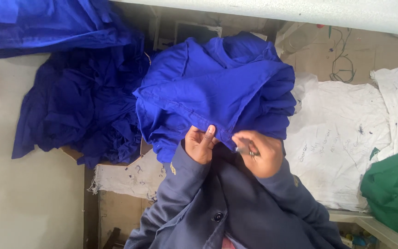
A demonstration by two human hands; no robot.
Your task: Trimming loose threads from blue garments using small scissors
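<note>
A bright blue garment [217,87] is held up in front of me, bunched and folded over. My left hand [200,144] pinches its lower hem from below, thumb pointing up against the cloth. My right hand [259,152] grips the same hem just to the right, and a small metal tool [244,150] shows between its fingers. Both hands sit close together at the garment's bottom edge. My dark navy jacket sleeves [185,184] fill the lower middle of the view.
A heap of more blue garments [84,97] lies at left, spilling over a cardboard box edge [72,152]. White marked cloth [342,133] covers the surface at right, with a green fabric [392,189] at the far right. A pale table edge [300,11] runs along the top.
</note>
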